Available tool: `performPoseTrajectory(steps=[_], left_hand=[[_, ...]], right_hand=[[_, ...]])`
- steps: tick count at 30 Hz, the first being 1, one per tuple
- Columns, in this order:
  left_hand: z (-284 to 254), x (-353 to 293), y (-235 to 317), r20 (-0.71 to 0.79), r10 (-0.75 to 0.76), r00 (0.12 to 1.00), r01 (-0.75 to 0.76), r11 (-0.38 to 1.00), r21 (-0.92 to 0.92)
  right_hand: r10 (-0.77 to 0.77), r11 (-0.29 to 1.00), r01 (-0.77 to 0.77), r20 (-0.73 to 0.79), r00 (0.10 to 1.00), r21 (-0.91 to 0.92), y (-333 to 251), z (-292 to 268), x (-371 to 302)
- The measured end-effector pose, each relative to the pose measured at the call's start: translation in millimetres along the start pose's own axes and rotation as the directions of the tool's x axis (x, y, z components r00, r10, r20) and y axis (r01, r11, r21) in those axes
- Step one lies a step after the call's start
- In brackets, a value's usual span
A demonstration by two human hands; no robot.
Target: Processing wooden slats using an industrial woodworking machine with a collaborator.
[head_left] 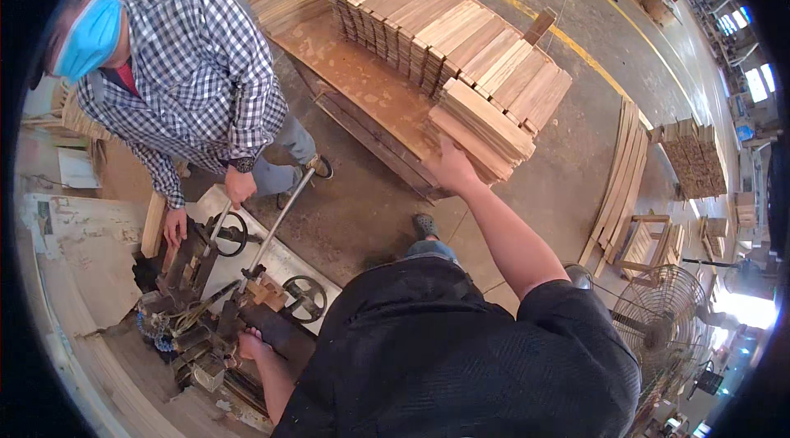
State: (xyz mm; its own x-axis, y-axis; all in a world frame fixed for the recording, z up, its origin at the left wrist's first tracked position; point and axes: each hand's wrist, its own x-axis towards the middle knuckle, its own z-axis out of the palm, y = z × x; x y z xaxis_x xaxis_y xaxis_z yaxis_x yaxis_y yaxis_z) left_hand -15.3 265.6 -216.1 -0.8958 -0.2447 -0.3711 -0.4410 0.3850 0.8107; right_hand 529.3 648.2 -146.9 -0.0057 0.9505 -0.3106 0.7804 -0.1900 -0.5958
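Note:
My right hand (453, 168) reaches far out to the stack of wooden slats at the table's near end. Its fingers are closed at the edge of a reddish wooden slat (467, 140), which lies beside the taller pile of slats (494, 118). Low on the left, my left hand (253, 345) is closed at the side of a dark woodworking machine (218, 306); what its fingers hold is hidden. Small wood blocks (267, 291) sit on the machine above that hand, next to a black handwheel (304, 298).
Opposite me a co-worker in a checked shirt (193, 51) has one hand on a metal bar (220, 220) and the other at the machine. Rows of stacked slats (444, 18) cover much of the brown table (354, 67). A caged fan (666, 314) stands at right, near long boards (617, 183).

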Motion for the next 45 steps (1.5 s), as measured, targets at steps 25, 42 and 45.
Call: performPoseTrajectory(steps=[25, 42, 45], left_hand=[[8.4, 19.1, -16.1, 0.208, -0.012, 0.978, 0.020, 0.999, -0.032], [4.3, 8.4, -25.0, 0.106, 0.005, 0.994, 0.016, 0.980, -0.201], [11.1, -15.8, -9.2, 0.031, 0.015, 0.999, -0.010, 0.987, -0.159]], right_hand=[[-0.332, 0.940, 0.339, 0.306, 0.892, 0.033, 3.6, 37.4, -18.4], [-0.470, 0.764, 0.609, 0.464, 0.751, -0.213, -17.6, 142.3, 18.0], [-0.736, 0.621, 0.755, 0.178, 0.654, -0.208, -117.1, 132.3, 32.2]])
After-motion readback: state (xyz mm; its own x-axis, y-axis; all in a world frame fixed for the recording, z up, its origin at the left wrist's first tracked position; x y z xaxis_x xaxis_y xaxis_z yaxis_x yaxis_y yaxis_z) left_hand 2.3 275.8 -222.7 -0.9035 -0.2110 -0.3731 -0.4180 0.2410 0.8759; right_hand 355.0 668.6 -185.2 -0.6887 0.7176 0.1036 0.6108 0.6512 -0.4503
